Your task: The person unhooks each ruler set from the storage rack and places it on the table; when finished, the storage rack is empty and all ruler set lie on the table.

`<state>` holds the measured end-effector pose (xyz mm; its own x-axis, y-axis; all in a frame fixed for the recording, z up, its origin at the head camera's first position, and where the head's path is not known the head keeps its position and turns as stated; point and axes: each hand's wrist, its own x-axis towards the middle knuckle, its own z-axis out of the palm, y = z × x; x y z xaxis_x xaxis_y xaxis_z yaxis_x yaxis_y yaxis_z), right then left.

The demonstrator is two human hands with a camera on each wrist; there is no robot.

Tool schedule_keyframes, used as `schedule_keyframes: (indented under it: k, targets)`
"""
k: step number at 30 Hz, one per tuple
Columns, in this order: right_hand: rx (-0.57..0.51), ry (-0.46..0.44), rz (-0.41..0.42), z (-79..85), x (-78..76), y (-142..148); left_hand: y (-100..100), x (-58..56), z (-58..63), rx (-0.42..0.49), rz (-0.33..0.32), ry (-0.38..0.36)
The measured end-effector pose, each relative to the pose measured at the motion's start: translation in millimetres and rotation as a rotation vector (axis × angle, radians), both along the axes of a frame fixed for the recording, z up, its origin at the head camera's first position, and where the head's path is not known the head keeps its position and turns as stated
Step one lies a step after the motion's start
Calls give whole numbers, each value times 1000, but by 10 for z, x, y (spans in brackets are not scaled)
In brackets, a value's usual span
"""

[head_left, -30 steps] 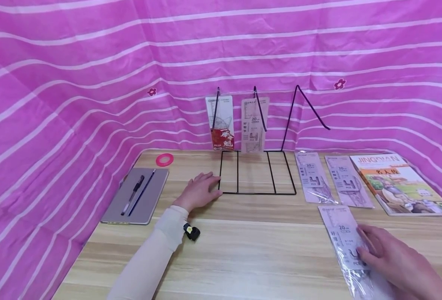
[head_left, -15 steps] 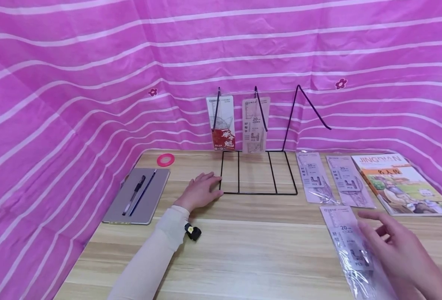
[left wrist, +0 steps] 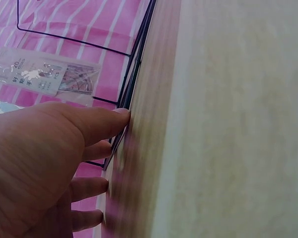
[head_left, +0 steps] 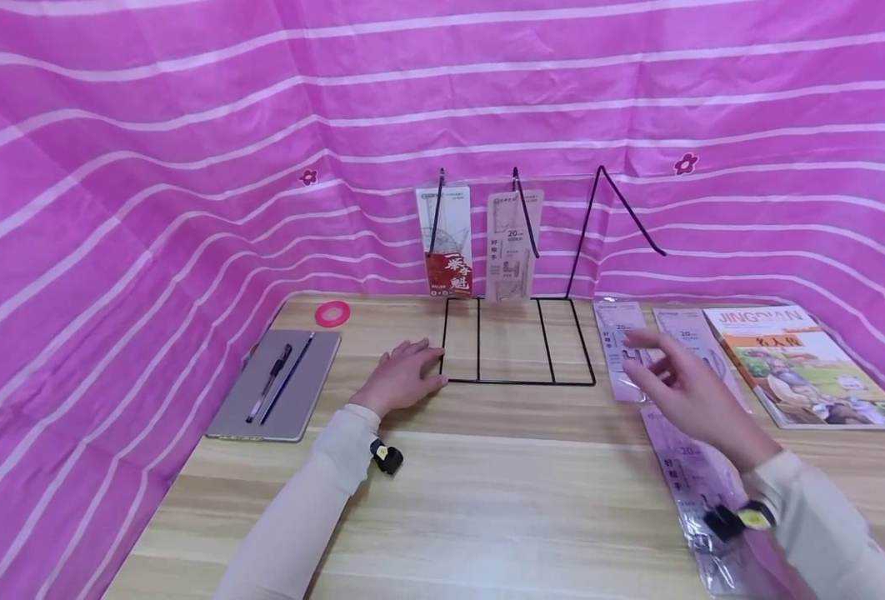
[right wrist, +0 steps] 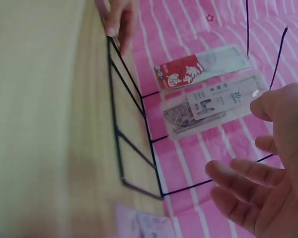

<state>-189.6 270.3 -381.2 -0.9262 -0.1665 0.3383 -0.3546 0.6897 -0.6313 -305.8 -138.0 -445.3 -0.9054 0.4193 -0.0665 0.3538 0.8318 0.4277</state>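
My left hand (head_left: 401,379) rests on the wooden table, thumb and fingertips touching the left side of a black wire display rack (head_left: 517,382). Two ruler-set packets hang from the rack's hooks: a white-and-red one (head_left: 446,225) on the left and a pinkish one (head_left: 510,246) in the middle. The right-hand hook (head_left: 632,212) carries nothing. Above the table at the right, my right hand (head_left: 693,400) is raised with fingers spread loosely and nothing in its grasp. Beneath it lie three more ruler-set packets, one in front (head_left: 682,479) and two behind, the left one (head_left: 613,321) partly covered by my fingers.
A colourful book (head_left: 817,367) lies at the far right. On the left, a grey notebook (head_left: 243,400) bears a pen (head_left: 270,383) and a pencil (head_left: 288,379). Behind it sits a pink tape roll (head_left: 321,314). Pink striped cloth (head_left: 382,92) hangs around the table.
My right hand has let go of the front packet, lifted off it and moved forward and left over the two rear packets. The left hand has stayed at the rack.
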Motion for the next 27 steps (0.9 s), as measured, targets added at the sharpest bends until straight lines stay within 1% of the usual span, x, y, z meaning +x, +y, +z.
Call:
schedule_keyframes:
  k: [3,6,9,11,14,20,24,27]
  targets:
    - [-30,-27,9,63,-336,-94,-9,-6,11,-1,1,0]
    - [-62,-32,25,83,-674,-190,-10,-8,2,-6,-3,0]
    - [-100,-31,56,81,-965,-288,-8,-7,-13,-5,-2,1]
    - [-134,-44,75,89,-1111,-355,-7,-7,-20,-3,5,0]
    - [-194,-82,94,125,-1282,-448,-2,-11,-20,-10,11,5]
    - [-341,-154,64,213,-1518,-617,20,-13,13,-20,11,-3]
    - [-461,-192,30,207,-1652,-733,10,-16,10,-21,9,3]
    - [-497,-217,27,173,-1743,-820,-1,-11,0,-17,12,3]
